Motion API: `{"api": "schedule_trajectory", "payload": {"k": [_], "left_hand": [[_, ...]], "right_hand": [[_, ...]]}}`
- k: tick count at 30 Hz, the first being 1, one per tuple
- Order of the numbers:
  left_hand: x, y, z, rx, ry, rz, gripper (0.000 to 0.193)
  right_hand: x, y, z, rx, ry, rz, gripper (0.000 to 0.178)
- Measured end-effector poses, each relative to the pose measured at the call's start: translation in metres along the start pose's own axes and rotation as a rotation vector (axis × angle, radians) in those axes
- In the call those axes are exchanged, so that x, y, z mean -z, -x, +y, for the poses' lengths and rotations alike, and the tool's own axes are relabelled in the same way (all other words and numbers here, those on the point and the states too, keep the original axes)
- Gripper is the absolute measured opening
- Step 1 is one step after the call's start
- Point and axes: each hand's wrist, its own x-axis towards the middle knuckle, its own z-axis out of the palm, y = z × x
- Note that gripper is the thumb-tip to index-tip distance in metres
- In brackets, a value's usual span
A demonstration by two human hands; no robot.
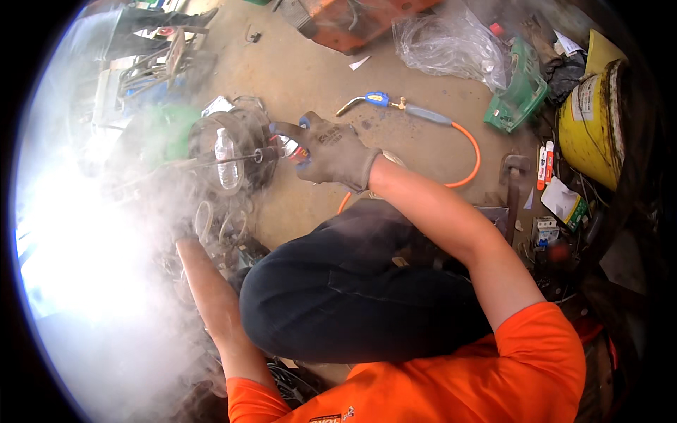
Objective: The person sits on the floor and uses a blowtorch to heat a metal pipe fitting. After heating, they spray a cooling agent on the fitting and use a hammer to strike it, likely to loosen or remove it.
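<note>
My right hand (pixel 331 149), in a grey work glove with blue fingertips, is closed around a small red-and-white can (pixel 290 148), its index finger stretched out to the left. Just left of the can is a short grey cylinder (pixel 265 154) on a thin dark rod (pixel 236 158), which runs left into the smoke; I cannot tell whether it joins the can. Behind the rod stands a clear plastic bottle (pixel 226 158) by a dark round metal part (pixel 204 137). My left hand (pixel 185 231) is lost in white smoke and glare, so its fingers do not show.
A blue-handled torch (pixel 377 99) with an orange hose (pixel 474 151) lies on the floor. To the right are a green crate (pixel 518 95), a yellow bucket (pixel 589 127), red-and-white markers (pixel 545 166) and scraps. Clear plastic sheeting (pixel 451 46) lies at the back. Dense smoke covers the left.
</note>
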Motion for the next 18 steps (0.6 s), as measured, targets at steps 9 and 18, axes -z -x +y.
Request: {"api": "schedule_trajectory", "payload": {"k": [9,18], "left_hand": [[0.018,0.023,0.008,-0.031,-0.065,0.021,0.029],[0.008,0.028,0.053,-0.115,-0.158,0.055,0.029]], "right_hand": [[0.011,0.06,0.043,-0.038,0.043,0.248,0.084],[0.073,0.147,0.057,-0.108,0.147,0.415,0.067]]}}
